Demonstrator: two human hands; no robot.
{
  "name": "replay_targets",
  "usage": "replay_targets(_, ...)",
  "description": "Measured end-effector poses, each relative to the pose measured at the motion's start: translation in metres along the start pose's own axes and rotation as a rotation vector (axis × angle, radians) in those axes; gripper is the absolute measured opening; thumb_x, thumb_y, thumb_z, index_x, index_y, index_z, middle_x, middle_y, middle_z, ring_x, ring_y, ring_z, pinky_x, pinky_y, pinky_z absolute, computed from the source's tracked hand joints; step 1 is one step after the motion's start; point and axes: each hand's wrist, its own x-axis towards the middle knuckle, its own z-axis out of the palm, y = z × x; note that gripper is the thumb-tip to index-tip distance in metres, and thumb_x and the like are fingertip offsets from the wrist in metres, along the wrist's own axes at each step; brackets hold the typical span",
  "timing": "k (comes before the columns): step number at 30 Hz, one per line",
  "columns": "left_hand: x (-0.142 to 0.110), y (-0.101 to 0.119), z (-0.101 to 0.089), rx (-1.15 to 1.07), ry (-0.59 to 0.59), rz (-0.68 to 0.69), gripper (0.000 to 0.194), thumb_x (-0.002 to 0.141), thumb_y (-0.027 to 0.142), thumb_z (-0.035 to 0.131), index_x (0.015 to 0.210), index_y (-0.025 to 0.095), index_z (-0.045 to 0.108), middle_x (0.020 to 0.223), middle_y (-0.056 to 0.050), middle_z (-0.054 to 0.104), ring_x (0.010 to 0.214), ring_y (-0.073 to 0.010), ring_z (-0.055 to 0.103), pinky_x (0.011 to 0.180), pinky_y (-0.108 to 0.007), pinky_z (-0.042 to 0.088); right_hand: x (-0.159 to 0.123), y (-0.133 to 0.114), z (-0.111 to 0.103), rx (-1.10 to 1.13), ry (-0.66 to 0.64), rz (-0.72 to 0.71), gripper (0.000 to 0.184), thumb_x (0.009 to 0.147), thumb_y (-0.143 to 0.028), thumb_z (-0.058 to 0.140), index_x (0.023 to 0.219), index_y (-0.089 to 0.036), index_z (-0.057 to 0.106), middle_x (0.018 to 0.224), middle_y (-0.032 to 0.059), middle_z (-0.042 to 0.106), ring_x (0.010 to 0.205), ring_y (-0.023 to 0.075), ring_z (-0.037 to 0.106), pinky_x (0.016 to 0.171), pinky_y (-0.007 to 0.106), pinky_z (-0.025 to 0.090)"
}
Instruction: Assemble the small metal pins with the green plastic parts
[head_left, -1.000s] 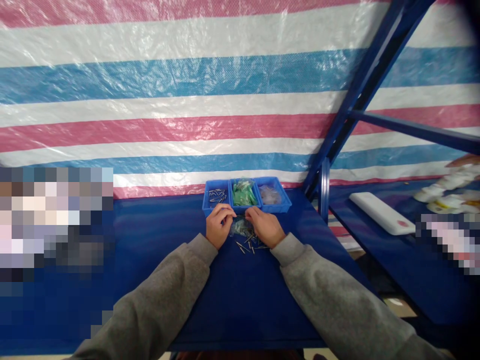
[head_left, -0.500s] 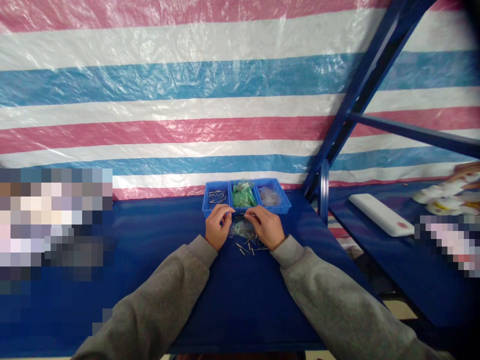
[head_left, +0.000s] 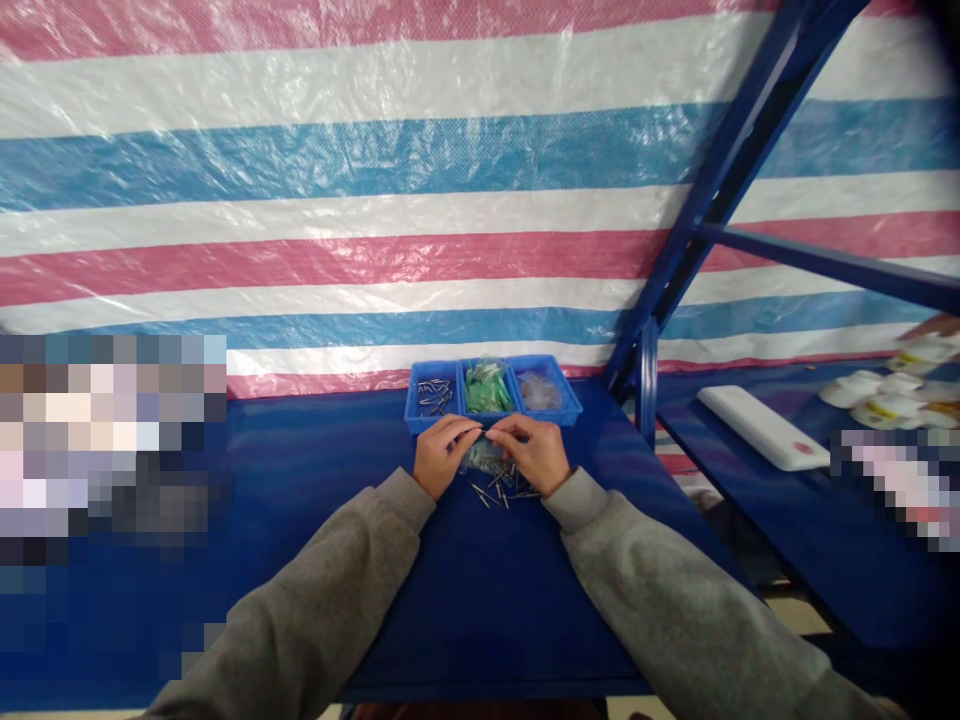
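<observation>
Metal pins point(head_left: 503, 496) at lower centre of frame could scatter if left hand point(head_left: 441, 452) or right hand point(head_left: 537, 455), both apparently pinching a small slender piece point(head_left: 484, 432), brushes them

Both of the person's arms, sleeved to the wrists, are converging on the near side of the blue tray point(head_left: 572, 408). The left arm point(head_left: 315, 590) is slanting in from left of the tray, the right arm point(head_left: 675, 580) from right of it. The left hand point(head_left: 442, 456) is poising just before the tray's left part, its back facing up, its fingers curving toward the tray's middle. The right hand point(head_left: 535, 456) is mirroring it before the tray's right part, thumb and forefinger pinching. Both hands' fingertips are almost meeting before the tray's middle compartment; how tightly the left ones are pressing is too small to tell.
</observation>
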Motion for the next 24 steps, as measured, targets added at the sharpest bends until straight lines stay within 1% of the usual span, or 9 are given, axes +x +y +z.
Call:
replay_targets(3,0.0002,-0.0017,0.0004,0.01,-0.014,0.014,0.019,0.086,0.028,0.05,0.083,0.016,0.063,0.079,-0.006,0.064,0.071,-0.0139,0.058,0.06,-0.024,0.046,-0.0004,0.0003,0.0003,-0.001,0.011,-0.017,0.028,0.079,-0.044,0.056,0.073,-0.018,0.064,0.06,0.0004,0.064,0.046,0.0116,0.056,0.048,0.023,0.046)
replay_targets(8,-0.0009,-0.0017,0.0012,0.042,-0.001,-0.041,0.021,0.088,0.028,0.046,0.08,0.015,0.06,0.071,-0.003,0.06,0.062,-0.011,0.054,0.058,-0.022,0.044,-0.002,0.0003,0.0013,-0.012,0.055,-0.055,0.024,0.082,-0.039,0.054,0.086,-0.018,0.066,0.068,0.0012,0.066,0.054,0.0127,0.06,0.058,0.024,0.049)
replay_targets(12,-0.0011,-0.0008,0.0009,0.06,-0.009,-0.069,0.026,0.089,0.027,0.045,0.07,0.015,0.058,0.063,-0.001,0.056,0.057,-0.0096,0.052,0.056,-0.021,0.041,-0.0021,-0.0022,0.0,-0.056,0.044,-0.072,0.025,0.084,-0.038,0.05,0.086,-0.018,0.065,0.072,0.0023,0.066,0.057,0.0129,0.059,0.061,0.025,0.049)
replay_targets(14,-0.0007,0.0002,0.0006,0.062,-0.007,-0.059,0.026,0.089,0.028,0.045,0.071,0.015,0.058,0.064,-0.001,0.057,0.057,-0.0096,0.051,0.057,-0.022,0.041,-0.002,-0.0039,-0.0008,-0.092,0.03,-0.063,0.027,0.085,-0.039,0.047,0.085,-0.018,0.064,0.073,0.0031,0.066,0.06,0.0139,0.06,0.063,0.026,0.049)
replay_targets(19,0.0,0.0026,-0.0001,0.03,0.015,-0.039,0.019,0.086,0.031,0.049,0.086,0.016,0.061,0.077,-0.003,0.061,0.063,-0.0106,0.054,0.057,-0.022,0.043,-0.0022,-0.0042,-0.0009,-0.141,0.018,-0.084,0.03,0.087,-0.04,0.044,0.083,-0.018,0.064,0.079,0.0048,0.067,0.07,0.0162,0.062,0.07,0.028,0.049)
replay_targets(22,-0.0003,0.0017,-0.0001,0.023,0.004,-0.03,0.019,0.087,0.03,0.049,0.083,0.016,0.061,0.076,-0.003,0.061,0.065,-0.0113,0.055,0.059,-0.022,0.043,-0.0025,-0.0035,-0.0006,-0.155,0.011,-0.116,0.029,0.087,-0.039,0.044,0.082,-0.019,0.064,0.079,0.0045,0.067,0.073,0.0163,0.062,0.072,0.028,0.049)
replay_targets(24,-0.0008,0.0,0.0002,0.03,0.002,-0.037,0.018,0.087,0.029,0.048,0.082,0.016,0.06,0.075,-0.003,0.061,0.064,-0.0112,0.055,0.059,-0.023,0.043,-0.0028,-0.004,-0.0007,-0.153,0.025,-0.127,0.027,0.087,-0.037,0.045,0.086,-0.019,0.064,0.082,0.0046,0.067,0.073,0.0159,0.062,0.072,0.027,0.049)
